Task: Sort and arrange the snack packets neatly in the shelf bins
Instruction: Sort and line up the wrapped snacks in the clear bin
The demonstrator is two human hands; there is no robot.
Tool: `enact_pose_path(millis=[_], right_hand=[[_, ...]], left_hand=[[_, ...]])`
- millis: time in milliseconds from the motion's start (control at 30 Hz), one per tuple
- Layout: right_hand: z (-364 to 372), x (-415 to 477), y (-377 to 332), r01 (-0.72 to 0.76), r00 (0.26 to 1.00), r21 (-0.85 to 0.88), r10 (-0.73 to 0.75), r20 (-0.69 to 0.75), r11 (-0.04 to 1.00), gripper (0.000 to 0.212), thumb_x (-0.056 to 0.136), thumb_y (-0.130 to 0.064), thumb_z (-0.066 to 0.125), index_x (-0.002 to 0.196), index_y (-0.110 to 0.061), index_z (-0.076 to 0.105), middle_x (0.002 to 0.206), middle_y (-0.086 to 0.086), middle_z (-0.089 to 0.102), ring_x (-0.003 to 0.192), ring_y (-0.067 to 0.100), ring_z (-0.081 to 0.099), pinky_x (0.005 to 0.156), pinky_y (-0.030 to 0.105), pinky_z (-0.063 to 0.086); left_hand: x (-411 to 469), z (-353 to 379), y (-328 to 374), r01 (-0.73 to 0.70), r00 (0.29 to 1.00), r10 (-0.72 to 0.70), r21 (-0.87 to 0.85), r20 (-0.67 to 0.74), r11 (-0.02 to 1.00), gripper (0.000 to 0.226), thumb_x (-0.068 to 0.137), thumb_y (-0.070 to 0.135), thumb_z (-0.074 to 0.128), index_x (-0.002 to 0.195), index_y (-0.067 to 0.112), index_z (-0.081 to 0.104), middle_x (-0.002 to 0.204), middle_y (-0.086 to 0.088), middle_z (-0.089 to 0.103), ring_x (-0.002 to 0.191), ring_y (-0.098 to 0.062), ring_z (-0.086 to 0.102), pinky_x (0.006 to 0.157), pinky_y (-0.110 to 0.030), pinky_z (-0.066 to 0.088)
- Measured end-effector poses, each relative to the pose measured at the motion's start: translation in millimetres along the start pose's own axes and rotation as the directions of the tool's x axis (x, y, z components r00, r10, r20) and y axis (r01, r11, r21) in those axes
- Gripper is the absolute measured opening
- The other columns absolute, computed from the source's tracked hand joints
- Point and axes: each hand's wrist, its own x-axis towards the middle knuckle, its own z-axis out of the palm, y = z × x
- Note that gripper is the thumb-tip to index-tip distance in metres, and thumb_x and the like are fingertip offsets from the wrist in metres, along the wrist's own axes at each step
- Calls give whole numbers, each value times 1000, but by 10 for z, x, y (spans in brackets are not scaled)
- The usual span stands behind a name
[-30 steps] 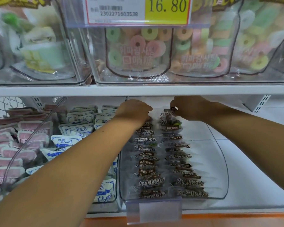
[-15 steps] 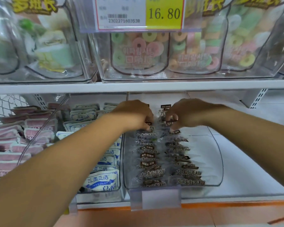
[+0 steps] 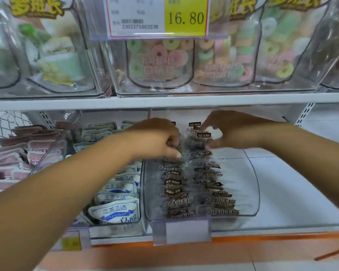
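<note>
White store shelf (image 3: 294, 192), lower tier. Clear bin (image 3: 257, 184) holds plum packets (image 3: 178, 203) in two rows; bin floor shows along its 3 o'clock wall. Left hand (image 3: 155, 139) at bin's 12 o'clock end, grip curled on left-row packets. Right hand (image 3: 235, 132): thumb-forefinger C, contact blurred, cannot tell.

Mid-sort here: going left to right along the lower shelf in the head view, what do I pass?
Pink packets → white-and-blue packets → dark-labelled packets in two rows inside a clear bin → bare white shelf.
</note>
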Motion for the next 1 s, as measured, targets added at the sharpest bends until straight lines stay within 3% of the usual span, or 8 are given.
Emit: enact_pose_path(millis=[67, 133, 233, 333, 433, 567, 800, 1000], right_hand=[[-1, -353, -150, 54, 985, 14, -55, 165, 998, 66, 70, -66, 67, 130, -45, 48, 128, -21, 48, 120, 5, 45, 102, 27, 36], [95, -542, -233, 87, 950, -99, -53, 307, 991, 87, 59, -82, 57, 137, -52, 34, 144, -26, 37, 135, 4, 33, 117, 36, 20], [217, -573, -260, 142, 929, -227, -51, 366, 964, 100, 57, -89, 49, 144, -53, 16, 153, -21, 26, 143, 4, 19, 119, 45, -11], [175, -577, -250, 119, 912, -152, -47, 409, 981, 106, 51, -91, 46, 145, -53, 16, 155, -22, 21, 145, 1, 12, 117, 45, -15], [179, -584, -236, 121, 922, -169, -48, 384, 978, 91, 63, -84, 51, 143, -51, 24, 154, -22, 24, 144, 2, 16, 119, 44, -11], [278, -399, -223, 146, 971, -406, -53, 233, 902, 58, 90, -56, 51, 143, -42, 34, 150, -9, 39, 142, 16, 27, 119, 51, 5], [300, -54, -196, 49, 992, -431, 7, 127, 901, 67, 85, -54, 60, 143, -50, 27, 142, -4, 45, 136, 21, 35, 114, 49, 18], [215, -224, -77, 43, 995, -216, -24, 94, 975, 70, 75, -63, 67, 138, -44, 43, 141, -8, 46, 125, 19, 45, 106, 38, 36]], left_hand=[[-311, -5, 147, -70, 990, 67, 16, 127, 997, 61, 71, 71, 63, 122, 39, 54, 125, 17, 51, 103, -4, 52, 86, -23, 43], [-473, 67, 246, -126, 967, 89, 142, 237, 982, 86, 64, 80, 61, 137, 40, 40, 143, 19, 39, 125, -10, 43, 104, -29, 35], [-509, 140, 309, -126, 966, 72, 212, 249, 969, 96, 61, 81, 63, 142, 38, 31, 144, 18, 39, 126, -15, 39, 98, -27, 26], [-516, 154, 296, -123, 974, 81, 193, 212, 973, 88, 67, 77, 62, 140, 38, 33, 141, 19, 42, 121, -15, 41, 92, -27, 27], [-530, 219, 297, -122, 987, 94, 227, 131, 966, 76, 75, 69, 62, 139, 36, 38, 136, 16, 49, 117, -15, 48, 98, -30, 32], [-421, 344, 264, -89, 996, 91, 350, 13, 932, 66, 83, 49, 66, 140, 32, 37, 132, 10, 56, 115, -16, 55, 101, -38, 39], [-41, 240, 203, 45, 999, -40, 381, -23, 924, 79, 79, 46, 72, 146, 37, 30, 111, 1, 64, 98, -21, 60, 72, -30, 47], [-163, 252, 131, 38, 999, -43, 211, 22, 977, 93, 72, 59, 72, 148, 38, 24, 149, 1, 39, 132, -23, 40, 107, -39, 37]])
